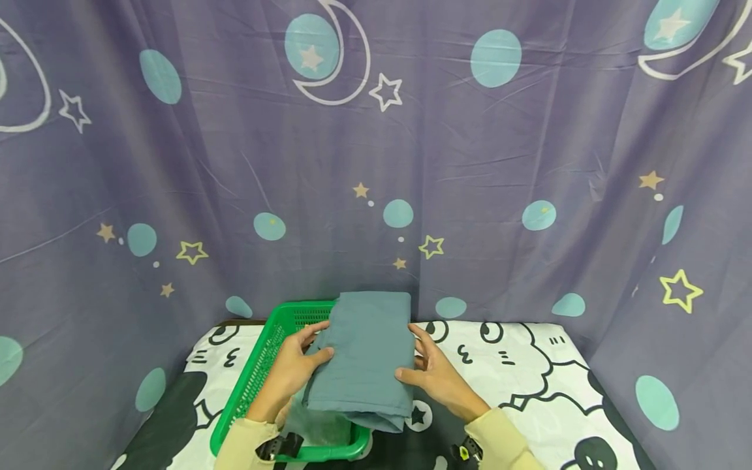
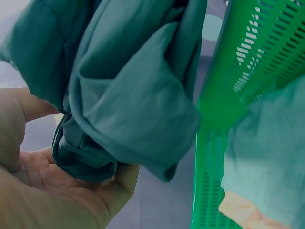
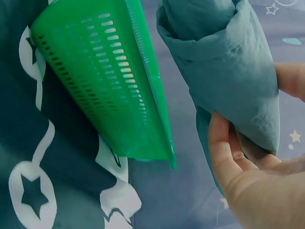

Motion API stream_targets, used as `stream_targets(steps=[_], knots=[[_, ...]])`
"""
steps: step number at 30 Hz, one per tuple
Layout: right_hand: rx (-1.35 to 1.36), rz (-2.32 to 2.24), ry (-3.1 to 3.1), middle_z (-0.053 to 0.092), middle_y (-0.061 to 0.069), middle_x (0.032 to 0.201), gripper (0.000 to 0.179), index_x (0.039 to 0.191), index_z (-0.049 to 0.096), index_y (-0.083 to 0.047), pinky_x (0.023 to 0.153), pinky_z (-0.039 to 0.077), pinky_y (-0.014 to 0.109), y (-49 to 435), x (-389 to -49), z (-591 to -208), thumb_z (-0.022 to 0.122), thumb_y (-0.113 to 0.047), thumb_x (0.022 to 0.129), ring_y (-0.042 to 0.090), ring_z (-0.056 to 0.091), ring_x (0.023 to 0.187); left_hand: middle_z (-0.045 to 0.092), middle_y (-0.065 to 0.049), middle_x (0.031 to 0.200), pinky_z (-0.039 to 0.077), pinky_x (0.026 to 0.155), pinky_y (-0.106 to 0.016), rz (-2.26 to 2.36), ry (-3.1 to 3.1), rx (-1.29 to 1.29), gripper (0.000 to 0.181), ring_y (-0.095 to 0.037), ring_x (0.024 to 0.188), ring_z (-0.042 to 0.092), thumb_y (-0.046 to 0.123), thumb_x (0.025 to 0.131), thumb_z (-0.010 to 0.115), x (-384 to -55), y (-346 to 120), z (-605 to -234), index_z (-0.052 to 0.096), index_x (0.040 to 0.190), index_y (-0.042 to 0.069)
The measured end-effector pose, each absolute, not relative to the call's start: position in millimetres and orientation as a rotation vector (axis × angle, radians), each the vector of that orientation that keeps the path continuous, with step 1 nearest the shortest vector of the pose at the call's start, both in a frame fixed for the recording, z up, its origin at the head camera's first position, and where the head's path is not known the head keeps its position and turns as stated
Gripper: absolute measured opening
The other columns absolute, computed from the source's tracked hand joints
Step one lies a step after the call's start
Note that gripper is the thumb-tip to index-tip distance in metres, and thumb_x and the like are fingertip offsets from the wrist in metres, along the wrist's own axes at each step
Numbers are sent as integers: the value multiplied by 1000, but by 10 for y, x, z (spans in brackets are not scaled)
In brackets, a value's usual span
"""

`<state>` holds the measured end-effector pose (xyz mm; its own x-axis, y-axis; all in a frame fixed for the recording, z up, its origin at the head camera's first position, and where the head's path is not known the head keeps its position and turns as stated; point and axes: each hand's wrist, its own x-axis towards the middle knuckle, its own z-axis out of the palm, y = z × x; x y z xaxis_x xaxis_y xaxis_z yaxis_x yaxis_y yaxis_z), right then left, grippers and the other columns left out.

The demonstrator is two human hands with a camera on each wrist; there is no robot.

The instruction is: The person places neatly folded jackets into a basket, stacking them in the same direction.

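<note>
A folded blue-grey cloth (image 1: 367,352) is held up between both hands, above the right part of a green plastic basket (image 1: 249,372). My left hand (image 1: 294,365) grips its left side, thumb on the near face and fingers behind. On the right side my right hand (image 1: 437,375) holds the edge between thumb and fingers. In the left wrist view the cloth (image 2: 138,100) hangs in loose folds beside the basket. The right wrist view shows the cloth's (image 3: 228,71) rolled layers, with fingertips under its lower edge. Lighter green-grey fabric (image 1: 320,427) lies inside the basket.
The basket stands on a bed-like surface with a black-and-white cartoon cover (image 1: 499,365). Behind it hangs a purple-grey curtain (image 1: 470,150) printed with moons, stars and teal dots. A peach-coloured piece (image 2: 243,212) lies by the lighter fabric in the basket.
</note>
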<state>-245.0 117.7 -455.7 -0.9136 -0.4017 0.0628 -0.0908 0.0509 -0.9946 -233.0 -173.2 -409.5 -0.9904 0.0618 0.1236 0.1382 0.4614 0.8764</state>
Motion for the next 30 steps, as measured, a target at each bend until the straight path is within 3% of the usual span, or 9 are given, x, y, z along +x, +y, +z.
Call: stream_targets(steps=[4, 9, 14, 24, 26, 30], knots=[[-531, -1961, 2054, 21, 24, 168, 96, 166, 12, -21, 109, 46, 58, 1077, -2469, -4547, 75, -17, 93, 49, 37, 147, 53, -23, 150, 52, 100, -54, -1572, -2626, -151, 55, -42, 138, 50, 13, 96, 70, -2338, -1829, -4119, 54, 149, 15], [-535, -1967, 1993, 16, 24, 169, 95, 166, 11, -21, 112, 42, 61, 943, -2501, -4548, 74, -17, 95, 49, 35, 148, 43, -24, 158, 48, 106, -58, -1564, -2654, -103, 57, -45, 147, 40, 14, 98, 69, -2347, -1955, -4158, 50, 152, 15], [-520, -1973, 1964, 20, 22, 169, 95, 166, 12, -20, 112, 43, 57, 815, -2566, -4603, 74, -13, 94, 43, 39, 148, 32, -21, 165, 41, 111, -63, -1532, -2702, -60, 58, -45, 152, 30, 15, 99, 66, -2355, -2063, -4178, 47, 154, 18], [-550, -1950, 1965, 36, 18, 164, 94, 165, 15, -16, 108, 48, 48, 652, -2692, -4733, 74, -12, 93, 30, 54, 136, 35, -26, 162, 39, 112, -66, -1448, -2753, -41, 56, -48, 150, 32, 14, 99, 66, -2393, -2185, -4209, 49, 153, 13], [-557, -1952, 1953, 37, 18, 162, 93, 165, 16, -15, 103, 51, 44, 624, -2715, -4747, 74, -10, 92, 27, 59, 128, 34, -26, 162, 38, 113, -66, -1442, -2764, -22, 56, -48, 150, 31, 13, 99, 66, -2407, -2209, -4218, 50, 152, 13], [-562, -1929, 1998, 37, 22, 162, 92, 164, 20, -13, 77, 53, 32, 564, -2753, -4769, 74, -9, 91, 15, 62, 93, 32, -27, 163, 36, 114, -67, -1435, -2792, -5, 57, -49, 150, 29, 15, 99, 65, -2438, -2271, -4252, 48, 153, 13]])
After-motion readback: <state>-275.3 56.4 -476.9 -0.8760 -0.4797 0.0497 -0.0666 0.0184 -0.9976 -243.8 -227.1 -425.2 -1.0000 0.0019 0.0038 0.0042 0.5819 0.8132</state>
